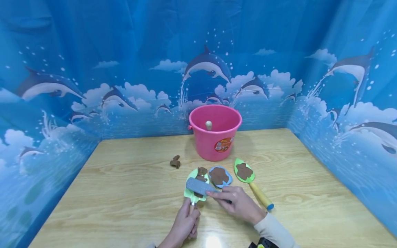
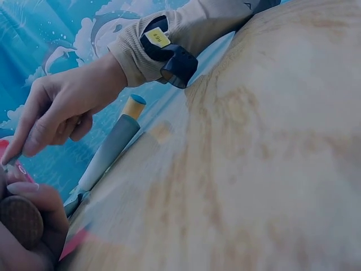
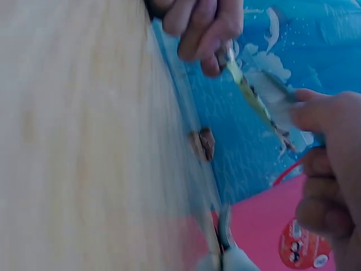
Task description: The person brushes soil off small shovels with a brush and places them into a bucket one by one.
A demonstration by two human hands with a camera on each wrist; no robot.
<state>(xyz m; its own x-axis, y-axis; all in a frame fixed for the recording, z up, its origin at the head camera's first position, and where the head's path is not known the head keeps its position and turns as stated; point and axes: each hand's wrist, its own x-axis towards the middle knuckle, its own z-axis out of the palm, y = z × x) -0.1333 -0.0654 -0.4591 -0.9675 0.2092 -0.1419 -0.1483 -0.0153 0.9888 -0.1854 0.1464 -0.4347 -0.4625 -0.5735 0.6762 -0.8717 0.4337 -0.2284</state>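
My left hand (image 1: 186, 222) grips the handle of a light green toy shovel (image 1: 189, 195), its round wooden handle end (image 2: 21, 222) showing in the left wrist view. Brown clay-like lumps (image 1: 202, 171) lie on the shovel's blade. Between thumb and fingers, my right hand (image 1: 240, 205) pinches a flat grey-blue scraper (image 1: 196, 186), which lies across the blade and hides part of the brown stuff. In the right wrist view, the scraper (image 3: 275, 87) is close along the shovel's face (image 3: 251, 97), and the shovel is lifted off the table.
A blue shovel (image 1: 230, 176) and a green leaf-shaped shovel (image 1: 238, 162) with a yellowish handle (image 1: 261, 195) lie to the right, both bearing flat brown pieces. One brown lump (image 1: 175, 162) sits on the wooden table (image 1: 130, 193). Behind stands a pink bucket (image 1: 211, 146) with a pale knob inside.
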